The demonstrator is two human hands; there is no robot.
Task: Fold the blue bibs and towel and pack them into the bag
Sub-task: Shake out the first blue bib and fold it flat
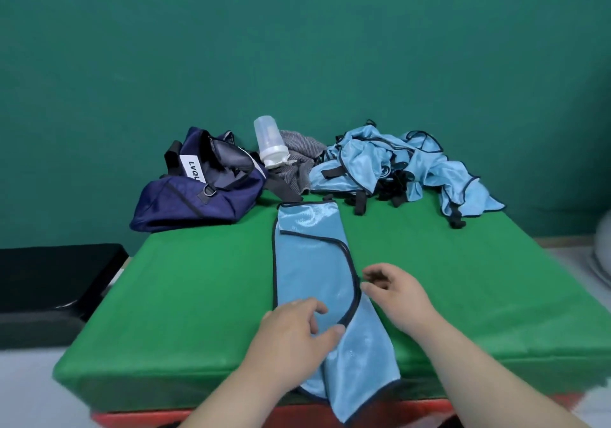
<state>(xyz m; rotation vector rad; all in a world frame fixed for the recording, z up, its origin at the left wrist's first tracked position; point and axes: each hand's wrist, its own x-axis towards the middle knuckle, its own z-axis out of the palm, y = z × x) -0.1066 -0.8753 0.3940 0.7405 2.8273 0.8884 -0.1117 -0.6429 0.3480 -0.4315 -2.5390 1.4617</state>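
Nearest, a folded blue bib (314,262) lies lengthwise on the green bench (185,282), its near end hanging over the edge. The left hand (294,325) rests on it, fingers loosely bent, thumb on the dark trim. The right hand (393,292) hovers relaxed just beside its right edge. Farther back lie the open navy bag (198,186), a grey towel (297,156) and heaped bibs (396,166).

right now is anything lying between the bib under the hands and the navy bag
Nothing visible blocks it. Only bare green table lies between the bib and the bag; a black strap ends near the bib's far edge.
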